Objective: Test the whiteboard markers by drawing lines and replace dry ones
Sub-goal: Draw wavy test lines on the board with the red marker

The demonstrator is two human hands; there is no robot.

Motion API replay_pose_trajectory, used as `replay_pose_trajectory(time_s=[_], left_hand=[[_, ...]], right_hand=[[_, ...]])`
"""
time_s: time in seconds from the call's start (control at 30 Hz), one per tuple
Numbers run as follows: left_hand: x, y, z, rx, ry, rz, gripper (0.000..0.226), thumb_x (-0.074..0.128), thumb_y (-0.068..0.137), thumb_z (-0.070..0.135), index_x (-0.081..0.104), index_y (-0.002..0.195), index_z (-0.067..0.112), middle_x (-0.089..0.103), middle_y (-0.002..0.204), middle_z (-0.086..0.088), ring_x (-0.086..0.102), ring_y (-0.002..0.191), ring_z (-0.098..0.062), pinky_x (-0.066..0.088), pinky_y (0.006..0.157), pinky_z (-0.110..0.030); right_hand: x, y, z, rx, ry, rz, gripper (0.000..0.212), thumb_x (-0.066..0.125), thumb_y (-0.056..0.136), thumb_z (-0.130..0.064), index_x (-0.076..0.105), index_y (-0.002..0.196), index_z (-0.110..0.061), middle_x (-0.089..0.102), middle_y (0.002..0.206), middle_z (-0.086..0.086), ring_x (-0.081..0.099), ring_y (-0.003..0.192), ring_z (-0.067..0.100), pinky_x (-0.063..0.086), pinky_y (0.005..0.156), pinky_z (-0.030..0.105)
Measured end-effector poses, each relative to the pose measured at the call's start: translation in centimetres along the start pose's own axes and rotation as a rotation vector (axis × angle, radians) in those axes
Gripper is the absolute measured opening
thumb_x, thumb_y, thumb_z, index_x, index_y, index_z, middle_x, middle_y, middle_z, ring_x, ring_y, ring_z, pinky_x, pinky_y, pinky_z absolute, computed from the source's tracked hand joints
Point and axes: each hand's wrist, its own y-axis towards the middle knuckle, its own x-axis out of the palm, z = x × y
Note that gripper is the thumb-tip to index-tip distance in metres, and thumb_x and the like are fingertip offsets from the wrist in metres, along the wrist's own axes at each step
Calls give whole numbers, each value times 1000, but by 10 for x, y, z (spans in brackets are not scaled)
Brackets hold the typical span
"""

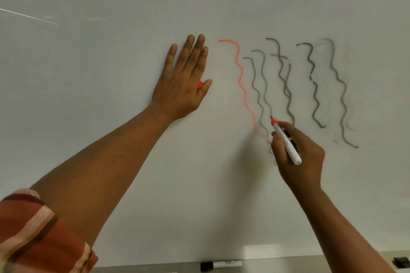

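I see the left hand [184,80] laid flat against the whiteboard [111,51], fingers [195,51] straight and spread. A red cap [200,85] is trapped between its thumb and palm. The right hand [299,153] grips a red marker [286,141]; its fingers are curled round the white barrel. The red tip points up and left, at or just off the board; I cannot tell whether it touches. A wavy red line [240,80] runs down the board, fading near its lower end beside the right hand. To its right stand several wavy grey-black lines [315,86], some broken or faint. A black-capped marker [220,265] lies on the tray [155,268] below. A dark object [401,261] sits at the tray's far right, too small to identify.
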Motion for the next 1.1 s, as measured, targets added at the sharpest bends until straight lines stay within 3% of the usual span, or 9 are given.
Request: replay_pose_trajectory(time_s=[0.1, 0.17, 0.37, 0.63, 0.83, 1.1], left_hand=[[-5, -8, -16, -11, 21, -13, 70, 20, 106, 48, 3, 159, 5, 0, 167, -15, -2, 155, -31, 3, 124, -53], [-7, -10, -29, -34, 39, -21, 71, 21, 106, 50, 0, 159, 7, -3, 167, -14, -4, 154, -30, 2, 124, -54], [-6, -14, -54, -100, 53, -38, 75, 17, 103, 57, -2, 160, 12, -4, 167, -13, -4, 154, -33, 4, 121, -61], [2, -18, -57, -93, 39, -21, 70, 12, 105, 55, 1, 160, 13, -3, 167, -14, -4, 154, -32, 5, 121, -62], [3, -19, -57, -84, 48, -19, 70, 11, 104, 54, -1, 160, 14, -4, 167, -12, -4, 154, -32, 4, 121, -62], [3, -20, -58, -81, 33, -18, 70, 12, 104, 53, -2, 160, 12, -5, 168, -11, -4, 154, -32, 4, 121, -62]], right_hand=[[16, 26, -35, -104, 21, -45, 34, 59, 90, -32, 72, 118, -19, 72, 90, -10, 67, 76, 6, 51, 71, 15], [31, 40, -57, -182, 14, -101, 31, 62, 90, -30, 72, 118, -20, 73, 93, -9, 68, 79, 6, 55, 74, 22], [76, 79, -98, -383, -69, -191, 34, 56, 91, -33, 68, 122, -25, 70, 86, -6, 63, 70, 13, 55, 65, 37], [102, 110, -116, -515, -93, -130, 37, 60, 94, -30, 66, 129, -22, 70, 90, -3, 61, 68, 12, 54, 59, 34], [105, 111, -102, -426, -34, 1, 33, 57, 93, -30, 72, 120, -16, 71, 86, 1, 62, 66, 15, 53, 61, 34], [104, 48, -69, -405, -120, 20, 32, 59, 93, -24, 72, 120, -12, 71, 88, 2, 64, 68, 15, 54, 58, 30]])
